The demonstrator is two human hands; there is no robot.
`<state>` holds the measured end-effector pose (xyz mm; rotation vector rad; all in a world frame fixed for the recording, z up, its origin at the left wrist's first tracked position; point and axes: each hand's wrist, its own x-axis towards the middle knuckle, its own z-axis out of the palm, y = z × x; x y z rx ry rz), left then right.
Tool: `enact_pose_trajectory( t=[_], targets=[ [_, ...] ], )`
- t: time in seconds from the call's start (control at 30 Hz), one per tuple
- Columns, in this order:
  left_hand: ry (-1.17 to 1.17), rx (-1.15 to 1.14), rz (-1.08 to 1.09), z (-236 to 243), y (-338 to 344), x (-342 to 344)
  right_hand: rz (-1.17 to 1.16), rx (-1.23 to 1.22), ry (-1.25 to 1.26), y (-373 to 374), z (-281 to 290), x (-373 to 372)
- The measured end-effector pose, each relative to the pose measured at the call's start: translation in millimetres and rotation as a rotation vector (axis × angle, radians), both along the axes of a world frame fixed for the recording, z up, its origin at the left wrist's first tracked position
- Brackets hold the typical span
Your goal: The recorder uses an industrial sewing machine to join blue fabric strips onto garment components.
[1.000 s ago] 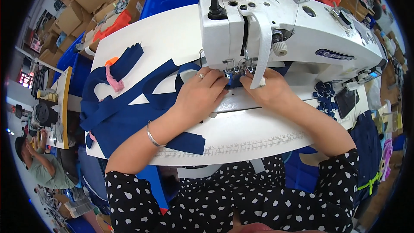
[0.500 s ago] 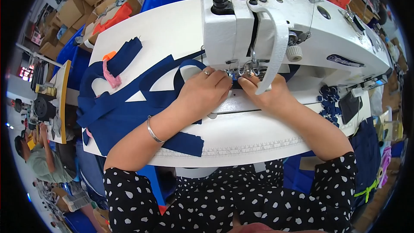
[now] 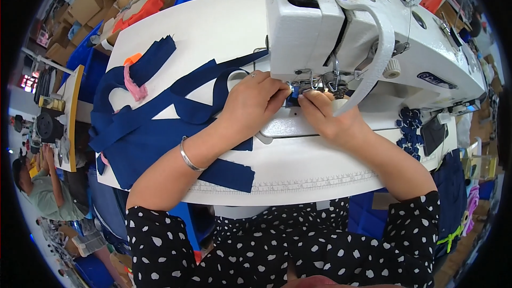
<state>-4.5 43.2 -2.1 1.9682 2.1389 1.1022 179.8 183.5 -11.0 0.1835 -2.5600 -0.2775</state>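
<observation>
A white sewing machine stands over the white table, its presser foot and needle parts just beyond my fingertips. My left hand pinches a bit of navy fabric at the left of the foot. On its right side, my right hand presses thumb and finger together on the same fabric, below the white curved lever. From the left hand, navy strips trail leftward into a larger heap of navy cloth. The stitching point is partly hidden by my fingers.
Pink and orange scraps lie on the navy cloth. Small navy pieces sit at the table's right beside a dark flat object. A ruler strip runs along the front edge. At far left another person works.
The view has shifted slightly, so the machine appears larger and further right. Both hands stay at the foot, the right one a little lower. Navy fabric now shows between the fingertips.
</observation>
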Motion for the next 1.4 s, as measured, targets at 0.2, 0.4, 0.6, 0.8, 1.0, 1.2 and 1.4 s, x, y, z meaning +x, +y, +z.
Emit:
enact_pose_trajectory(
  t=[0.2, 0.4, 0.6, 0.8, 1.0, 1.2, 1.4],
  targets=[
    [-0.042, 0.035, -0.008, -3, -1, -1, 0.059, 0.097, 0.085, -1, 4, -8],
    [-0.062, 0.054, -0.019, -1, 1, 0, 0.01, 0.139, 0.023, -2, 1, -10],
    [-0.058, 0.051, -0.039, 0, -2, 0, 0.054, -0.019, 0.041, 0, -6, -10],
    [-0.07, 0.013, -0.068, 5, -5, 1, -0.078, -0.583, -0.112, 7, 0, -2],
    [0.057, 0.047, -0.088, 1, -5, 1, 0.009, -0.473, -0.013, 10, -5, -4],
    [0.227, 0.096, -0.141, 3, -7, 1, 0.005, -0.363, 0.025, 12, -11, -5],
    [0.421, 0.039, -0.213, 3, -9, -3, -0.005, -0.303, 0.027, 14, -3, 0]
  ],
)
